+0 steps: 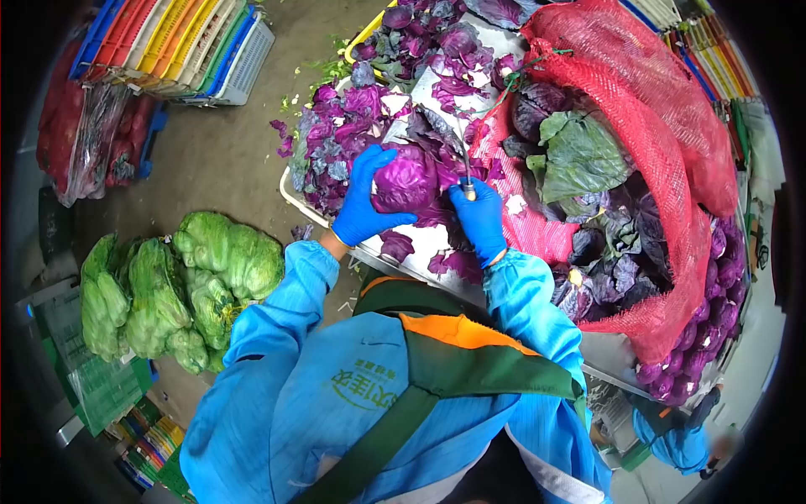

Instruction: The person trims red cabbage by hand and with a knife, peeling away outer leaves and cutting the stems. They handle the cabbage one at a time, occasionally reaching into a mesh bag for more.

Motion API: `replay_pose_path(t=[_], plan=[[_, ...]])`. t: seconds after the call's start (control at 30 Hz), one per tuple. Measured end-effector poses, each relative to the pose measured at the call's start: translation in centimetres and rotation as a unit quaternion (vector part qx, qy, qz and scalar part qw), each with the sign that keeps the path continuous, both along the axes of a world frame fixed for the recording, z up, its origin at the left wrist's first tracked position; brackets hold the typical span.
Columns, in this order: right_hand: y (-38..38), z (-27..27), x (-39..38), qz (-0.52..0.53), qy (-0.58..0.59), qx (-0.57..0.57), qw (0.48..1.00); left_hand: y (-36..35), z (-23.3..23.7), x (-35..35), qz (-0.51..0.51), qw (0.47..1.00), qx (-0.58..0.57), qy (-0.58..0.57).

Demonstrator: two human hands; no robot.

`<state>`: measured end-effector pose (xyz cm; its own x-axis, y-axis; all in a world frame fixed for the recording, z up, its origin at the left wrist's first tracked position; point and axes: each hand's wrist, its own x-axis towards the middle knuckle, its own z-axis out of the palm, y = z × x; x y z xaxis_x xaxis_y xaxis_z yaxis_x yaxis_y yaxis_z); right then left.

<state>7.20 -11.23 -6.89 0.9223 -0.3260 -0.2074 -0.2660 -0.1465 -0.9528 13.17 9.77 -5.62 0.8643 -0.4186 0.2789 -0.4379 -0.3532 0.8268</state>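
Observation:
My left hand [363, 202], in a blue glove, is wrapped round the left side of a purple cabbage [406, 180]. Close by on the right, my right hand [478, 217], gloved the same way, is closed round the handle of a knife [468, 190]. The knife's dark blade points away from me, beside the cabbage. Loose purple leaves [336, 139] are heaped beyond and to the left of my hands. To the right, an open red mesh sack [684, 193] holds dark cabbages with their outer leaves [588, 160].
Trimmed purple cabbages [709, 328] are piled at the far right. Bagged green vegetables [155, 286] lie on the left. Stacked coloured crates [168, 50] stand at the upper left. A person in blue [680, 441] is at the lower right.

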Motion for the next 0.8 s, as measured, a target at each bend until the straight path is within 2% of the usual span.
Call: replay_pose_path(t=[0.1,0.17,0.2,0.23,0.33,0.37,0.4,0.47,0.5,0.53,0.57,0.63,0.67,0.73,0.77,0.8], plan=[[0.0,-1.4,0.0,-0.025,0.017,0.038,0.999,-0.6,0.0,0.0,0.011,1.0,0.02,0.004],[-0.7,-1.0,0.2,-0.073,0.064,0.129,0.987,-1.2,-0.8,-0.3,0.075,0.99,-0.08,0.086],[-1.4,-0.7,0.5,-0.119,0.079,0.185,0.972,-1.1,-0.7,-0.4,0.06,0.992,-0.078,0.076],[-2.5,-1.2,0.5,-0.128,0.103,0.167,0.972,-0.9,-0.7,-1.0,0.061,0.992,-0.078,0.075],[-5.2,-1.9,0.1,-0.161,0.082,0.102,0.978,-1.1,-0.3,-2.1,-0.023,0.996,-0.061,0.059],[-5.7,-1.7,-0.1,-0.164,0.008,0.044,0.986,-1.3,-0.1,-2.5,-0.023,0.996,-0.062,0.062],[-5.8,-0.5,0.0,-0.165,-0.067,-0.013,0.984,-1.6,0.4,-2.7,-0.035,0.999,-0.01,0.035],[-3.3,5.4,-0.3,-0.039,-0.086,0.012,0.995,-1.8,0.6,-2.8,-0.068,0.996,0.052,0.024],[-2.4,5.4,-0.8,0.031,-0.082,-0.055,0.995,-2.0,0.5,-2.9,-0.07,0.996,0.051,0.024],[-0.7,5.8,-0.7,0.082,-0.085,-0.056,0.991,-2.2,0.5,-2.9,-0.078,0.996,0.048,0.011],[0.6,6.8,-0.9,0.126,-0.129,-0.13,0.975,-2.5,0.4,-2.9,-0.086,0.995,0.046,-0.002],[2.1,5.4,-0.9,0.177,-0.051,-0.228,0.956,-2.9,0.3,-2.8,-0.061,0.998,0.024,-0.003],[2.0,4.6,-0.8,0.176,-0.051,-0.227,0.956,-3.0,0.2,-2.8,-0.033,0.999,0.002,-0.002],[1.4,3.2,-0.5,0.144,-0.159,-0.183,0.96,-2.8,0.0,-3.1,0.005,1.0,0.001,0.003],[1.0,2.7,-0.7,0.143,-0.156,-0.182,0.96,-2.7,-0.2,-3.6,0.04,0.999,-0.003,0.011],[0.2,2.4,-0.6,0.105,-0.111,-0.064,0.986,-2.4,-1.8,-3.9,0.039,0.996,-0.019,0.074]])
